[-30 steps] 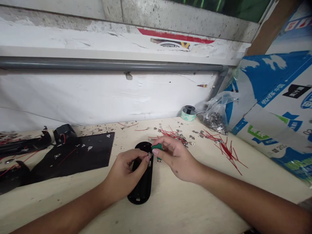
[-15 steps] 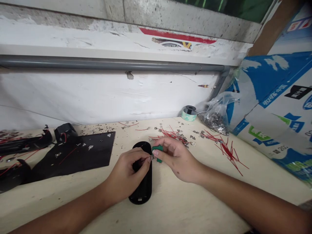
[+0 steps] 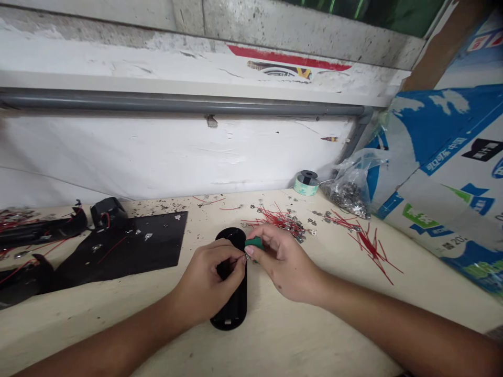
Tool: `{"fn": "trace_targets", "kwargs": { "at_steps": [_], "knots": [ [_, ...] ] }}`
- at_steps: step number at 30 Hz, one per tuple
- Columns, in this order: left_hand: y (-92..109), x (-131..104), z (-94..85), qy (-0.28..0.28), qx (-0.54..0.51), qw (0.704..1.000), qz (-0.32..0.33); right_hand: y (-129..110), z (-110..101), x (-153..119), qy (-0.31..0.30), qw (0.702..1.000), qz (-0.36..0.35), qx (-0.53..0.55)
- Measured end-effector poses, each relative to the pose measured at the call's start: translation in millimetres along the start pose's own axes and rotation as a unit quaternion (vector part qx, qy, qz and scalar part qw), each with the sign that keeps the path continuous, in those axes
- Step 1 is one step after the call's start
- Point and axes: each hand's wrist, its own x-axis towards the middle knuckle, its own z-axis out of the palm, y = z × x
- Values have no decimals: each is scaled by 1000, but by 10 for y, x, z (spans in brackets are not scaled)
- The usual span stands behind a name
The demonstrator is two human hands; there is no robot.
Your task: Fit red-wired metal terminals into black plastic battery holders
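My left hand (image 3: 210, 280) is closed in a pinch over the black oval plastic housing (image 3: 231, 309). Between thumb and forefinger it has a small metal contact, mostly hidden by the fingertips. Fingers curled, my right hand (image 3: 285, 262) grips a small green piece (image 3: 254, 242) whose exact kind I cannot make out. The fingertips of both hands meet above the right edge of the housing, which lies lengthwise on the table and is partly covered by my left hand.
Red wires with metal contacts (image 3: 283, 220) lie behind my right hand, and more red wires (image 3: 369, 246) farther right. A tape roll (image 3: 306, 184) and a plastic bag of metal parts (image 3: 348, 196) stand near the wall. Leftward are a black sheet (image 3: 157, 251) and black housings (image 3: 108, 213).
My right hand has tilted the green piece, so less of its face shows. The fingertips have drawn closer together, and the metal contact is more hidden. The camera view has shifted slightly.
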Motion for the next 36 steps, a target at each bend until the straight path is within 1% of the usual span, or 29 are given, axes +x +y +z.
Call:
{"fn": "trace_targets", "kwargs": {
  "at_steps": [5,10,13,18,23,25,27,28,30,32,36],
  "knots": [
    [8,-9,14,7,9,1000,12,1,46,-43,27,998,-20,-49],
    [17,-13,21,3,18,1000,13,-28,52,-64,38,996,-48,-60],
    [15,-15,21,2,20,1000,12,-27,57,-54,37,997,-51,-51],
    [-13,-20,2,2,23,1000,-10,-26,33,8,37,998,-34,-26],
    [-43,-32,-19,3,2,999,-36,-81,-130,92,58,997,-27,39],
    [-49,-33,-25,13,-7,999,-47,-106,-214,111,38,999,6,-7],
    [-51,-29,-30,23,-20,998,-49,-131,-266,106,-18,994,41,-101],
    [-52,-25,-32,28,-28,998,-45,-143,-273,92,-47,987,47,-146],
    [-55,-16,-35,38,-38,998,-28,-169,-245,47,-82,972,36,-219],
    [-66,-8,-34,53,-42,998,-13,-201,-182,-12,-88,959,34,-266],
    [-101,-6,-19,67,-51,996,-11,-285,-62,-100,-113,948,48,-295]
  ]
}}
